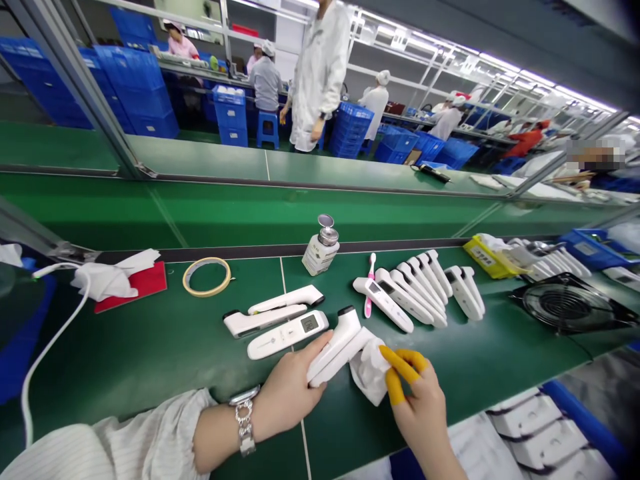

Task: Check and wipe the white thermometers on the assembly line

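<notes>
Green matting covers the workbench (150, 347), and beyond a glass partition a factory floor with blue crates (135, 93) and white-coated people is seen, one face at the far right being blurred out; the white thermometer (336, 343) lies near the front edge, its lower end clasped by the left hand (290, 390), fingers closed around it and partly hidden beneath it; a white cloth (369, 370) is pinched against that thermometer by the right hand (420, 407), whose fingertips are capped in yellow finger covers (400, 370), so the pads themselves cannot be seen; the wrist of that hand is cut off by the bottom edge; three more thermometers (280, 320) lie just left, one showing a small grey screen whose digits cannot be read; a fanned row of thermometers (420, 290) sits to the right beside a pink toothbrush (370, 283); a pump bottle (321, 253) carries a label too small to be read; a tape roll (207, 276) lies well to the left; white trays (530, 433) at the lower right are cropped.
</notes>
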The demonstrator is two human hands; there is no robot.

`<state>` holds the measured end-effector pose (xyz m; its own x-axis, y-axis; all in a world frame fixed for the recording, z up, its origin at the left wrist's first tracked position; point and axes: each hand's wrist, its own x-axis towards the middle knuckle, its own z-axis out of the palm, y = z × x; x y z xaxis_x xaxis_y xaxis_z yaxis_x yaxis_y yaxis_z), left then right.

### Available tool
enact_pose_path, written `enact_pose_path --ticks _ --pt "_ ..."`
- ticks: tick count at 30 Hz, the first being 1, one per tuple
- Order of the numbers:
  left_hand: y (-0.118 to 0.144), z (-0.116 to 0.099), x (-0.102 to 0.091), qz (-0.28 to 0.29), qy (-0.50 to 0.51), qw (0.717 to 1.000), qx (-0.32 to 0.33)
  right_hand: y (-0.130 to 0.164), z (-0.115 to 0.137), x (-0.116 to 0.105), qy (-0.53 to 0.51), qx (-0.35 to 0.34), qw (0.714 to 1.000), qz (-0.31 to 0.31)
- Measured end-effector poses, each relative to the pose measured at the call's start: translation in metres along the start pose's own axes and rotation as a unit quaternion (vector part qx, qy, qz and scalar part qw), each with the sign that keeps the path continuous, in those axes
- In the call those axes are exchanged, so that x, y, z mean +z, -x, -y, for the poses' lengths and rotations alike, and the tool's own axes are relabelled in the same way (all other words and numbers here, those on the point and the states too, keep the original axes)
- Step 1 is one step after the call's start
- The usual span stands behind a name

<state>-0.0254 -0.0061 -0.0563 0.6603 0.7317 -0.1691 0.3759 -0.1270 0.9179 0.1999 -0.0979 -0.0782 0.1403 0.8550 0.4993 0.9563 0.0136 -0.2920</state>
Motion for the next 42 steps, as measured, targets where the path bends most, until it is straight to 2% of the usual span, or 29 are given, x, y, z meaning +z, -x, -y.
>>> enact_pose_path --ticks 2,5,10,14,16,19,21,24,26,30,33,36,38,40,42 --pt "0.001 -0.001 0.000 0.004 0.006 1.000 0.001 0.004 0.003 0.001 0.013 0.027 0.999 0.013" --pt "0.001 -0.001 0.000 0.005 0.008 1.000 -0.009 0.006 0.024 0.006 -0.029 0.033 0.999 0.024" --pt "0.002 0.003 -0.003 0.001 0.052 0.999 0.003 0.002 0.052 0.018 -0.089 0.003 0.995 0.054" --pt "0.002 0.005 -0.003 0.027 0.117 0.993 -0.017 -0.001 0.060 0.022 -0.106 -0.077 0.989 0.071" --pt "0.002 0.006 -0.003 0.037 0.161 0.986 -0.030 -0.004 0.062 0.023 -0.117 -0.098 0.986 0.062" --pt "0.001 0.004 -0.005 0.043 0.216 0.975 -0.022 -0.008 0.063 0.024 -0.116 -0.082 0.989 0.029" --pt "0.000 0.001 -0.007 0.051 0.275 0.960 -0.029 -0.010 0.061 0.023 -0.108 -0.081 0.991 0.015" --pt "-0.003 -0.001 -0.010 0.074 0.388 0.914 -0.097 -0.009 0.058 0.021 -0.119 -0.093 0.988 0.013" --pt "-0.005 -0.002 -0.011 0.080 0.425 0.892 -0.132 -0.008 0.058 0.021 -0.137 -0.100 0.985 0.021" --pt "-0.006 0.000 -0.007 0.088 0.481 0.859 -0.155 -0.005 0.060 0.018 -0.151 -0.122 0.981 0.030" --pt "-0.005 0.001 -0.003 0.092 0.492 0.854 -0.140 -0.001 0.051 0.013 -0.142 -0.111 0.983 0.041" --pt "-0.006 0.003 -0.001 0.096 0.493 0.856 -0.121 0.006 0.022 0.010 -0.068 0.013 0.998 -0.006" --pt "-0.007 0.003 -0.001 0.094 0.490 0.858 -0.124 0.011 -0.002 0.013 0.007 0.082 0.996 -0.022" --pt "-0.008 0.002 -0.001 0.091 0.488 0.858 -0.131 0.016 -0.020 0.017 0.046 0.084 0.995 0.016" --pt "-0.009 0.001 -0.002 0.090 0.492 0.855 -0.134 0.018 -0.025 0.019 0.033 0.052 0.997 0.051"
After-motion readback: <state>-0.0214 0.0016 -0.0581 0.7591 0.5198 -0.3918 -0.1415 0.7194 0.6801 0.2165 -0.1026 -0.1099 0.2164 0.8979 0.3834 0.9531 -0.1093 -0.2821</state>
